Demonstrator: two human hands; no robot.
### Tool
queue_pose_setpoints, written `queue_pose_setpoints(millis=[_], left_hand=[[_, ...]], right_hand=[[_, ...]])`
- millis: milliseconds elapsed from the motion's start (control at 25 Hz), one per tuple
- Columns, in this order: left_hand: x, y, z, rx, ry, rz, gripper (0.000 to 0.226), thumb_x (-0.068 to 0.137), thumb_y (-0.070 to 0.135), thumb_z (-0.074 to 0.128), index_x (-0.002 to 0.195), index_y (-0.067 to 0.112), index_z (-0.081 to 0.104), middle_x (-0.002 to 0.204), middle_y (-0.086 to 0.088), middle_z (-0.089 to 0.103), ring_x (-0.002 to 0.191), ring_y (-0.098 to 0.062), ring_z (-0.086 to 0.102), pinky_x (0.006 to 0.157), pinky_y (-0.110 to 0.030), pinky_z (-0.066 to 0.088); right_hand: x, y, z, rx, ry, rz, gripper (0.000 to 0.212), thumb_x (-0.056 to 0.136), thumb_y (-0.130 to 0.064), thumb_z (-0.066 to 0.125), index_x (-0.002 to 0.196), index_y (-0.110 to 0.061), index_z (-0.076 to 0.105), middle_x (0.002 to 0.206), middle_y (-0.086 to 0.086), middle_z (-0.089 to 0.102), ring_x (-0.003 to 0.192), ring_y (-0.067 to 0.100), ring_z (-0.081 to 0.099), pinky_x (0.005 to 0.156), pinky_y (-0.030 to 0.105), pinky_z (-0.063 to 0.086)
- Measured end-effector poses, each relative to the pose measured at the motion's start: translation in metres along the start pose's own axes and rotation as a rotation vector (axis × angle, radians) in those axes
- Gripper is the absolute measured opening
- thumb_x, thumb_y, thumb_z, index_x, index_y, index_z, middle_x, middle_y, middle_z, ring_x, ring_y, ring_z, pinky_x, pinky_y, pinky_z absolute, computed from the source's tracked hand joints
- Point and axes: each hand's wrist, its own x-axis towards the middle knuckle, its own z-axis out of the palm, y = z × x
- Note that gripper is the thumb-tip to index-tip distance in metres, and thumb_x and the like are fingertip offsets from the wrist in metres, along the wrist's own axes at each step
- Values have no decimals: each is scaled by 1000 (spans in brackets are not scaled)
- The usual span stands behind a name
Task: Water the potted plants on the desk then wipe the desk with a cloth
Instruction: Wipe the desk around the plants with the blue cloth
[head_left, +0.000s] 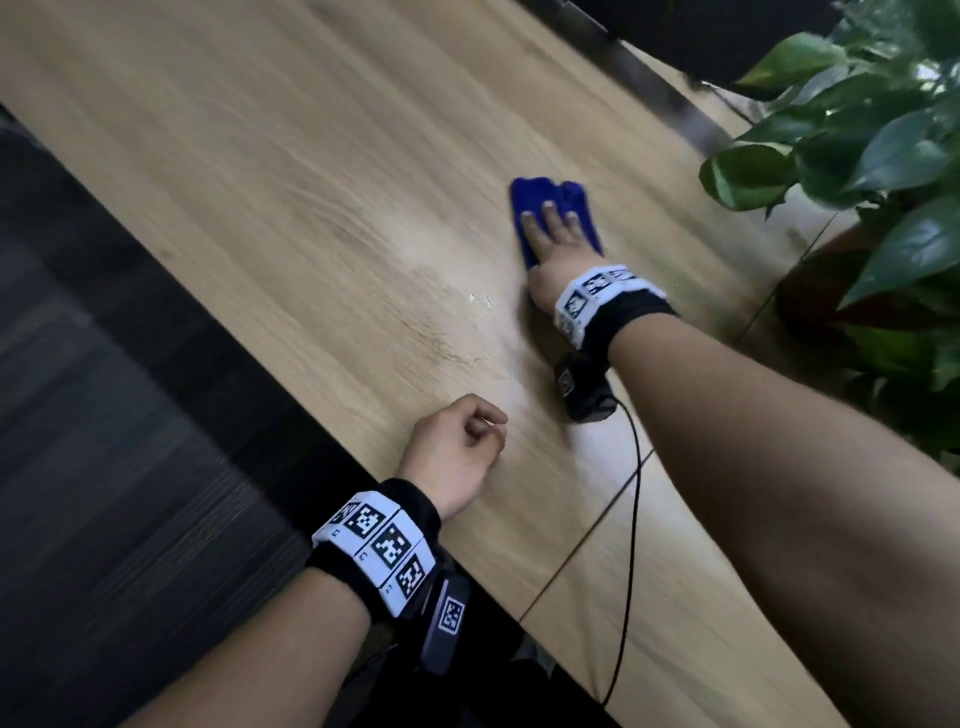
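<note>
A blue cloth (540, 193) lies flat on the light wooden desk (311, 182), right of the middle. My right hand (553, 249) presses down on it, fingers spread flat over the fabric. Wet streaks and a few water drops (480, 301) shine on the wood just left of that hand. My left hand (457, 452) rests near the desk's front edge, curled into a loose fist with nothing in it. A potted plant (852, 130) with broad green leaves stands at the right, its dark reddish pot (810, 291) partly hidden by foliage.
Both wrists carry black bands with black-and-white marker tiles. A thin black cable (631, 519) runs from the right wristband across the desk toward the front edge. Dark grey carpet (104, 467) lies left of the desk. A dark panel (701, 31) borders the desk's far edge.
</note>
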Motion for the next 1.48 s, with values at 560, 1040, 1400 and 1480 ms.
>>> queue_pose_setpoints(millis=[560, 1040, 1400, 1480], left_hand=[[2, 34, 55, 117, -28, 65, 12, 82, 14, 56, 75, 23, 60, 65, -1, 67, 54, -19, 63, 63, -31, 54], [-45, 33, 209, 380, -468, 136, 9, 84, 13, 56, 86, 19, 62, 76, -4, 72, 70, -14, 67, 63, -18, 50], [-36, 33, 255, 424, -398, 94, 11, 84, 13, 55, 84, 21, 62, 75, -4, 71, 61, -11, 63, 52, -7, 42], [-27, 30, 242, 448, -317, 64, 12, 83, 12, 54, 82, 21, 62, 73, -4, 72, 65, -13, 64, 55, -11, 43]], right_hand=[[-156, 94, 100, 186, 40, 114, 64, 94, -18, 37, 150, -23, 6, 158, 7, -6, 144, 29, -5, 116, 35, 0], [-411, 350, 211, 461, 4, 1188, 61, 98, -20, 35, 150, -18, 3, 158, 10, -6, 143, 31, -2, 114, 35, 4], [-259, 281, 191, 362, -92, 543, 78, 87, -20, 41, 148, -28, -6, 157, 3, -16, 142, 31, -11, 116, 42, 2], [-234, 237, 193, 340, -113, 361, 73, 89, -22, 37, 148, -30, -6, 157, 2, -16, 143, 28, -11, 116, 40, 4]])
